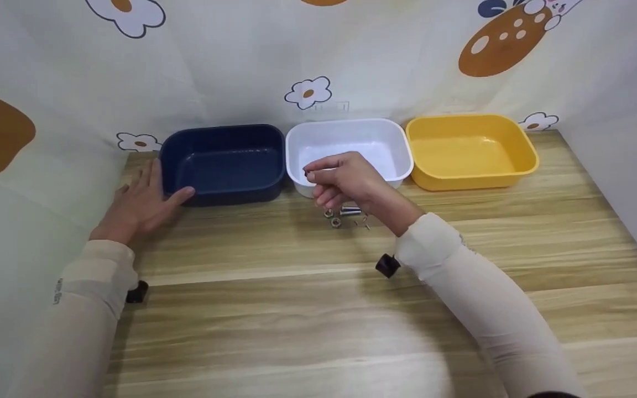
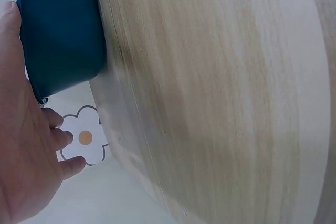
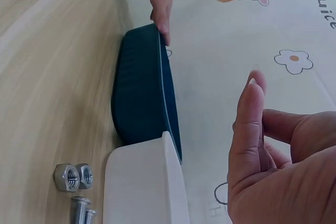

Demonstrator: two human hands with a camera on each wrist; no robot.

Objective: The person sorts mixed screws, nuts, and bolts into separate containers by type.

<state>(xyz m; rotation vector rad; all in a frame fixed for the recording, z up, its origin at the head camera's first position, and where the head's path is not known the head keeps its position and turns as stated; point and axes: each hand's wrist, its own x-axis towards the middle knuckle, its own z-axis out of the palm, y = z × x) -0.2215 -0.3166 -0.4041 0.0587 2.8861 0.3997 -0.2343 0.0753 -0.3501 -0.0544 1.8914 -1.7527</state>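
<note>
My right hand [image 1: 346,179] is raised over the front of the white bin [image 1: 351,122], pinching a small dark piece [image 1: 306,173] between thumb and fingertips. Its kind is too small to tell, and the right wrist view hides it behind the fingers [image 3: 249,124]. At the left end of the dark blue bin [image 1: 230,194], my left hand [image 1: 140,204] rests with fingers spread along the side and thumb at the front corner. Below the right hand lie nuts [image 1: 335,223], shiny bolts [image 1: 350,210] and a few tiny pins [image 1: 367,226] on the wooden table.
To the right of the white bin stands a yellow bin [image 1: 473,181], the three side by side against a patterned cloth [image 1: 230,72]. The wooden table [image 1: 274,309] stretches toward me. Black wrist cameras [image 1: 388,266] hang below both sleeves.
</note>
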